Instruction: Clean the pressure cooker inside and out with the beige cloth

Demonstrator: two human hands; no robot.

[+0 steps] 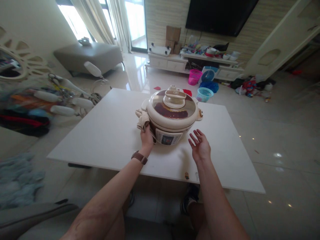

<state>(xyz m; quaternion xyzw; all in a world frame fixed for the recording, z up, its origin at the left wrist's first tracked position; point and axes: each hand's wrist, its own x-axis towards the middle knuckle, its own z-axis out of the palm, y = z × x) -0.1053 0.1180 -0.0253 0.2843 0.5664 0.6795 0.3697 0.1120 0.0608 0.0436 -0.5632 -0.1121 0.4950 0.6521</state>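
Note:
A cream electric pressure cooker with a brown inner body stands on the white table. Its glass-topped lid sits on it, with a cream handle in the middle. At the cooker's left side my left hand, wearing a brown watch, is closed on a beige cloth, which lies against the cooker's wall. My right hand hovers to the right of the control panel, palm up, fingers spread and holding nothing. A gap separates it from the cooker.
Near the table's front edge lies a small brown object. Beyond the table stand a light-blue basket, a pink basket and a low TV cabinet. A lamp with several white shades stands left of the table.

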